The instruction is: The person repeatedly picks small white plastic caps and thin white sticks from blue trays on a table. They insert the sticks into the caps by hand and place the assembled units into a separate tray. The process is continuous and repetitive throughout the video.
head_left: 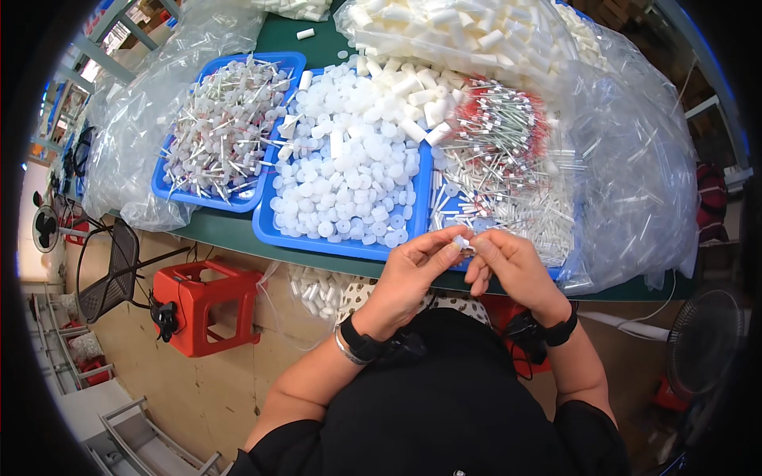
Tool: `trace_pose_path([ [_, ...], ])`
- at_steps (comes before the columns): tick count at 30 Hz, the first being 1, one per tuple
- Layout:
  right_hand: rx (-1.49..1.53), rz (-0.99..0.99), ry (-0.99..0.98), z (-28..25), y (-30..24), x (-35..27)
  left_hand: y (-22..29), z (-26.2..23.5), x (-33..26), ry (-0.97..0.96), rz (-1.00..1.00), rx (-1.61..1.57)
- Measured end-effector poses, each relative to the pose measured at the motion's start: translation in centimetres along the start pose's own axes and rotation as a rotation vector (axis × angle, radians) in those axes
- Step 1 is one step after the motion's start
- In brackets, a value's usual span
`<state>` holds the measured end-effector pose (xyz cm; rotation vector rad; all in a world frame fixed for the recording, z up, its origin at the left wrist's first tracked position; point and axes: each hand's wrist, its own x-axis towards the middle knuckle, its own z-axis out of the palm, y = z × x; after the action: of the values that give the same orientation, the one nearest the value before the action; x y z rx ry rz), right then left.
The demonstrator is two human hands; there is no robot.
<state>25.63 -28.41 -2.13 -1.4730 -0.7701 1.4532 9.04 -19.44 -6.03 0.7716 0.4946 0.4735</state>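
Observation:
My left hand (413, 274) and my right hand (512, 266) meet at the table's front edge, fingertips nearly touching. Between them is a small whitish translucent piece (460, 241), pinched by both; it resembles the loose plastic discs, but fingers hide much of it. Just beyond my hands, a blue tray (448, 200) carries thin white stick-like parts (508, 194) and a bundle of red-wired ones (500, 119). Left of it, another blue tray (317, 244) is heaped with translucent round discs (349, 186) and white foam cylinders (409, 87).
At the left a third blue tray (258, 198) holds sticks fitted with discs (226, 127). Clear plastic bags (635, 174) flank the trays on the green table (226, 230). A red stool (206, 305) and a black chair (111, 270) stand left; a fan (705, 337) stands right.

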Motion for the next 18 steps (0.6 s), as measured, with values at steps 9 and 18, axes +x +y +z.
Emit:
trace_pose_path([
  [9, -1.476, -0.635, 0.386, -2.5, 0.2, 2.5, 15.3, -10.0, 1.1, 0.396, 0.609, -0.073],
  [18, -1.584, -0.566, 0.357, -2.4, 0.5, 3.2, 5.7, -6.3, 1.4, 0.087, 0.599, 1.388],
])
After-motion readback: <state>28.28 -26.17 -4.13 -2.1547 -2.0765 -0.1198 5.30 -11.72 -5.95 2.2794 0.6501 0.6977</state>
